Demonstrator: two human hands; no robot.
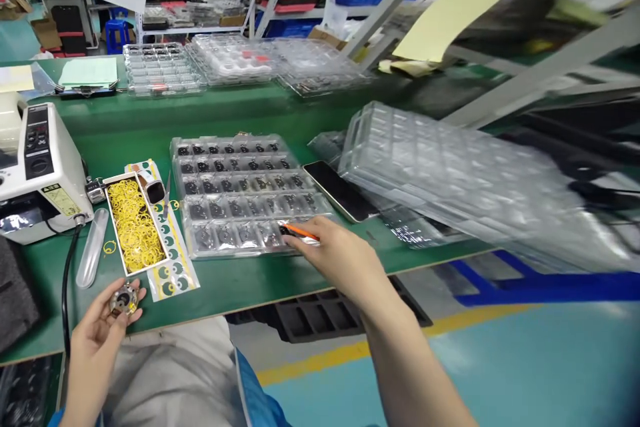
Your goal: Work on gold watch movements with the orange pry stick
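My left hand point(107, 330) is closed around the edge of a round watch-like metal part point(123, 300), with its dark, ring-shaped face upward. Pinched in my right hand point(337, 250) is a slim orange tool point(301, 232); its exact kind is not clear. The tool's dark end meets a small black piece at the front right of a clear compartment tray point(193, 248). Small dark parts fill the tray's rows. Nearer my left hand lies a white box point(161, 259) full of yellow rings, beside a sticker sheet point(185, 280) with ring cut-outs.
A white tape dispenser point(60, 173) stands at the left. Right of the tray lie a phone point(340, 190) and stacked clear trays point(450, 173), which overhang the table edge. More clear trays point(230, 60) line the back ledge. A slanting metal post point(530, 73) rises at the right.
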